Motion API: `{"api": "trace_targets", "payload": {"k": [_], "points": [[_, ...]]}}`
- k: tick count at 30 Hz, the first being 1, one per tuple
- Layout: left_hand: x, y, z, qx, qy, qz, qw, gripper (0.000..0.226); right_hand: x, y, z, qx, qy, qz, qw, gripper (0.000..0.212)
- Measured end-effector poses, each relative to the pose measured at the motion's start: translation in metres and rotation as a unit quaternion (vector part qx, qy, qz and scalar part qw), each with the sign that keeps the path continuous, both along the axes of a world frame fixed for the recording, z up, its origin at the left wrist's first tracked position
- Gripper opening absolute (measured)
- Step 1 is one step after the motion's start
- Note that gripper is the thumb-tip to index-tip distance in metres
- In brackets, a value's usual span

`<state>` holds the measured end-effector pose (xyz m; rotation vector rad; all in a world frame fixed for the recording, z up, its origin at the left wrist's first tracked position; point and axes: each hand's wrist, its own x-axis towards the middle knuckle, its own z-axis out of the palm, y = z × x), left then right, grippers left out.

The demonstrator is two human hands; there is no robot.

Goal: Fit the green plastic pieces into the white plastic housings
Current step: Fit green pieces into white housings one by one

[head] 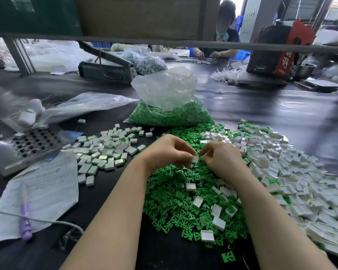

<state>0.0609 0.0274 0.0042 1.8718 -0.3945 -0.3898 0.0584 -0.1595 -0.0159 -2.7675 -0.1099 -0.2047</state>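
A heap of loose green plastic pieces (170,193) covers the black table in front of me. Empty white housings (293,178) lie in a wide pile to the right, some scattered over the green heap. My left hand (164,151) and my right hand (220,158) meet above the heap, both pinching one small white housing (195,159) between their fingertips. Whether a green piece sits inside it is hidden by the fingers. A pile of housings with green showing at their edges (105,152) lies to the left.
An open clear bag of green pieces (170,106) stands behind the heap. At left lie a metal plate with holes (29,147), a handwritten paper (45,190), a purple pen (24,221) and a cable (47,221). Another person works at the far side.
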Motion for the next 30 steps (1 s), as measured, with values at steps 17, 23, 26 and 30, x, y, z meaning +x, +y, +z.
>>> {"api": "trace_targets", "payload": {"k": [17, 23, 26, 30], "points": [[0.004, 0.007, -0.004, -0.273, 0.084, 0.075, 0.955, 0.031, -0.003, 0.002, 0.001, 0.227, -0.025, 0.03, 0.973, 0.009], [0.006, 0.0, -0.004, -0.297, 0.053, 0.165, 0.939, 0.014, -0.009, 0.001, 0.01, 0.455, -0.014, 0.053, 0.889, 0.016], [0.005, -0.002, -0.002, -0.307, 0.047, 0.163, 0.937, 0.014, -0.01, 0.001, 0.012, 0.507, -0.004, 0.058, 0.86, 0.014], [0.004, -0.007, -0.001, -0.314, 0.055, 0.168, 0.933, 0.014, -0.009, 0.0, 0.013, 0.569, 0.014, 0.055, 0.82, 0.011]]}}
